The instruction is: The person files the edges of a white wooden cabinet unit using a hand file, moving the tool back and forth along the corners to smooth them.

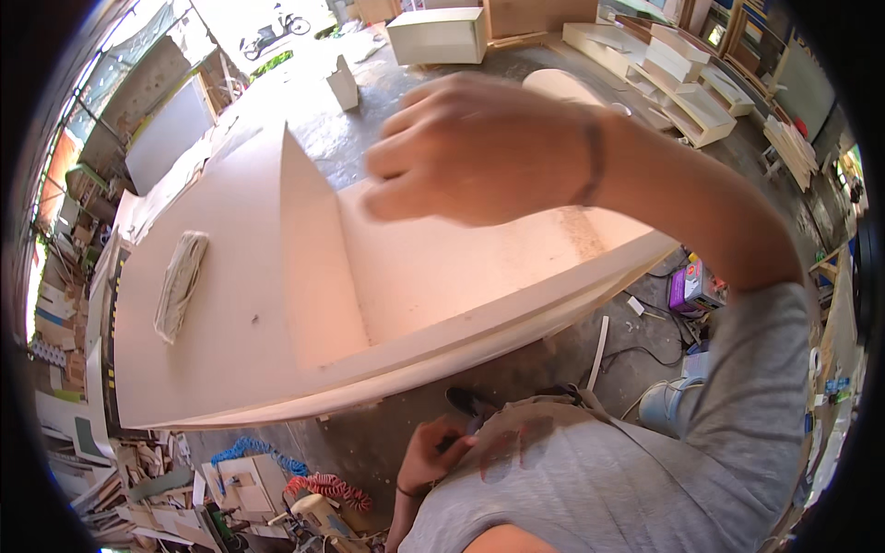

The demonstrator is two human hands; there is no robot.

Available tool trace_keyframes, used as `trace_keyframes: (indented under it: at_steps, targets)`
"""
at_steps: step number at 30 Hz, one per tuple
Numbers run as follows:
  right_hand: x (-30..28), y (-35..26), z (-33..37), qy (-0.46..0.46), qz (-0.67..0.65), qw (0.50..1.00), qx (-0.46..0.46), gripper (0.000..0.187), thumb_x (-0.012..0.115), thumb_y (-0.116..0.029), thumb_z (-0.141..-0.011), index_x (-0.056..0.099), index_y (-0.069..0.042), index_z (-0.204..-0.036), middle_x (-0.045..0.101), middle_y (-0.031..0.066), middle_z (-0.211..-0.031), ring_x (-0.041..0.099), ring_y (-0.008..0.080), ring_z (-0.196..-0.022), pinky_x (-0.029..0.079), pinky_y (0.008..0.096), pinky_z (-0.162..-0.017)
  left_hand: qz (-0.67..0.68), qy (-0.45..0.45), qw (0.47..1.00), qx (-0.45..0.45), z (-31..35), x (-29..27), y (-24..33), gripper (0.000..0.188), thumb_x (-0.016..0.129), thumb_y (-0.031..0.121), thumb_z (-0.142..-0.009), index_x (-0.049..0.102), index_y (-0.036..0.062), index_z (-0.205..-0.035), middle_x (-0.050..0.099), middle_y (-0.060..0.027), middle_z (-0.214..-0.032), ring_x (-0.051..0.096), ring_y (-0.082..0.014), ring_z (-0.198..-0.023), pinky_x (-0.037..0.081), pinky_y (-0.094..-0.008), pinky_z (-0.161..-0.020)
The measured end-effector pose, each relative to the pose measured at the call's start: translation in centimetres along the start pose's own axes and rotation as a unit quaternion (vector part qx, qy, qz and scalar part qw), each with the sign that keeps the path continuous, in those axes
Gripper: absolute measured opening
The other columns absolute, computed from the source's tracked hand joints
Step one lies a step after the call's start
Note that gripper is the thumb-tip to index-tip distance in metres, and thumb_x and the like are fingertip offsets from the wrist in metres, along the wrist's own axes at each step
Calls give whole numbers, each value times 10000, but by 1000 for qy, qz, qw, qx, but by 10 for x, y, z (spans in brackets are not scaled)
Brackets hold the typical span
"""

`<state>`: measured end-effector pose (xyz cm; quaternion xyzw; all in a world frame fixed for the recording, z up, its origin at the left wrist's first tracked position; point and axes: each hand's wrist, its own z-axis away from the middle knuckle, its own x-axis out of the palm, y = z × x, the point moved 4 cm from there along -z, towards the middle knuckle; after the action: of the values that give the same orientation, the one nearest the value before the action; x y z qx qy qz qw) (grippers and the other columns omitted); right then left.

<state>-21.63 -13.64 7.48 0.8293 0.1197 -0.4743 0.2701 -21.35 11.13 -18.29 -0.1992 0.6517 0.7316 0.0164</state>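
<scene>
My right hand [461, 152], slightly blurred, is raised over a large pale wooden panel structure. Its fingers are curled closed, and whatever they may hold is hidden. Beneath it lies a shallow recess [433, 267] with a raised front edge and an upright divider board [318, 249] on the left. Down by my grey shirt, my left hand [431, 456] hangs low with its fingers curled in. Its fingertips are partly hidden, so I cannot make out anything in them. On the flat left part of the panel [240, 378] rests a folded whitish cloth-like bundle [182, 286].
White cabinet boxes [438, 37] and long pale frames [682, 83] stand on the floor beyond. At right are a purple box [691, 288], a bucket [662, 405] and dark cables. Coiled blue [263, 449] and red hoses [332, 488] lie lower left among wood scraps.
</scene>
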Motion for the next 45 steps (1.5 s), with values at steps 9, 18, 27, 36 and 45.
trace_keyframes:
  at_steps: [9,18,27,36,45]
  targets:
    - [-182,-123,323,95,67,924,365,409,517,-405,-936,619,-38,-786,607,82,-669,586,246,-582,449,366,-533,35,-222,965,132,-104,204,59,182,641,195,-898,589,22,-870,621,-116,-715,612,-237,-598,458,-329,-569]
    - [8,-322,538,145,-465,325,811,642,240,-526,-1009,616,-12,-1083,670,115,-846,656,170,-728,517,275,-653,96,-430,878,190,-173,384,146,181,604,212,-924,604,39,-873,624,-126,-742,621,-301,-681,465,-345,-628]
    - [117,-303,637,332,-610,2,719,602,473,-475,-972,448,16,-1319,615,114,-1121,591,192,-1035,480,329,-892,29,-476,825,302,-240,490,138,206,643,239,-878,605,40,-843,627,-135,-793,612,-313,-760,456,-397,-684]
    - [139,-113,749,364,-658,58,657,181,505,-196,-954,569,-50,-1042,593,62,-911,577,147,-797,493,300,-717,100,-280,913,280,-412,481,151,159,629,177,-890,609,22,-919,615,-129,-958,589,-293,-904,438,-361,-813]
    - [115,74,816,529,-588,-117,600,129,549,-205,-937,504,-152,-1046,513,30,-767,495,126,-610,456,292,-526,100,121,985,67,-528,367,118,149,627,125,-901,616,-23,-911,660,-101,-827,625,-159,-799,482,-293,-736]
